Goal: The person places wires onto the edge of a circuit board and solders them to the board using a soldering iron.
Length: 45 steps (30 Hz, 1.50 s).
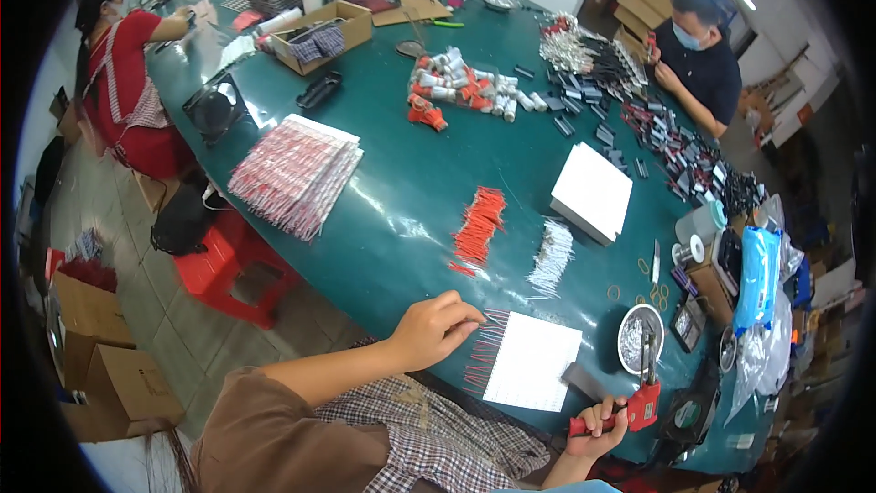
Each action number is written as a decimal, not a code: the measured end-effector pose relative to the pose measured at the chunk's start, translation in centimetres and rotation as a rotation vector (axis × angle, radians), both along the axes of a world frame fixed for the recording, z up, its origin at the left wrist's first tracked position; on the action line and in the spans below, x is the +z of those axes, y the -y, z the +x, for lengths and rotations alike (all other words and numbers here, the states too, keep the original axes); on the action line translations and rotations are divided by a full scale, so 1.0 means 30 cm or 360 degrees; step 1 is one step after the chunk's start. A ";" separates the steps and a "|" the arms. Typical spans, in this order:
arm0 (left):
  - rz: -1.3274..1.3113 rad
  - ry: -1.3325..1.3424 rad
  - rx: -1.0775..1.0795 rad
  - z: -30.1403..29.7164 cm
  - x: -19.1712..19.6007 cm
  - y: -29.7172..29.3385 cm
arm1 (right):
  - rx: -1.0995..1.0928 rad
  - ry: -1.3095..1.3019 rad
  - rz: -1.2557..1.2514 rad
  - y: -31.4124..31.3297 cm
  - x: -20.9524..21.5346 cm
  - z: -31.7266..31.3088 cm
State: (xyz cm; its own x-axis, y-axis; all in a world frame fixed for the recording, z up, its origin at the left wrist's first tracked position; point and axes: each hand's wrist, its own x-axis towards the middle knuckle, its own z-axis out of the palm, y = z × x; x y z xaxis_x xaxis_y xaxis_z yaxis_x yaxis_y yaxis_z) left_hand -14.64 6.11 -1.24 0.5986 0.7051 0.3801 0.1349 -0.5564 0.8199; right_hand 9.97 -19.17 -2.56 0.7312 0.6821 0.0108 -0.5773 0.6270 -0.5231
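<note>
My left hand [436, 330] is pinched closed beside the upper left corner of a white card [537, 361]. Whatever its fingertips hold is too small to make out. Thin red and dark wires [484, 351] stick out in a row along the card's left edge. In my right hand [598, 427] is a red soldering gun [644, 404], its metal front end pointing up over a white bowl [630, 340] of silvery bits. A flat grey strip [584, 382] lies between that hand and the card. Beyond the card are a pile of red wires [479, 230] and one of white wires [552, 257].
A stack of wired cards [297, 169] lies left, a white block of cards [593, 187] right. Orange-and-white parts [456, 82] and black parts [671, 141] cover the far side. Two people sit across the green table [383, 246]; a red stool [228, 269] stands left.
</note>
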 end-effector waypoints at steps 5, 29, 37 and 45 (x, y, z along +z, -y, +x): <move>-0.0025 0.0027 0.0025 -0.010 -0.028 -0.003 | 0.0121 -0.0049 0.0154 0.006 -0.022 0.007; -0.0205 0.0067 0.0036 -0.008 -0.054 0.000 | 0.0386 0.0061 0.0194 0.007 -0.029 0.151; -0.0198 0.0159 0.0083 0.002 -0.063 -0.001 | 0.0330 0.0018 0.0313 0.048 -0.097 0.111; -0.0247 0.0256 0.0140 0.014 -0.087 -0.018 | 0.0341 -0.0020 0.0385 0.008 -0.046 0.054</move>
State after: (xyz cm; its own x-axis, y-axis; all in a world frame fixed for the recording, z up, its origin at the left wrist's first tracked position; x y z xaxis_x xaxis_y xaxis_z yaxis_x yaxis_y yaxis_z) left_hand -14.24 6.64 -3.84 0.4727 0.8093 0.3487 0.0378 -0.4140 0.9095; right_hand 11.60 -19.40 -3.96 0.5725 0.7991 0.1834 -0.7148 0.5961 -0.3657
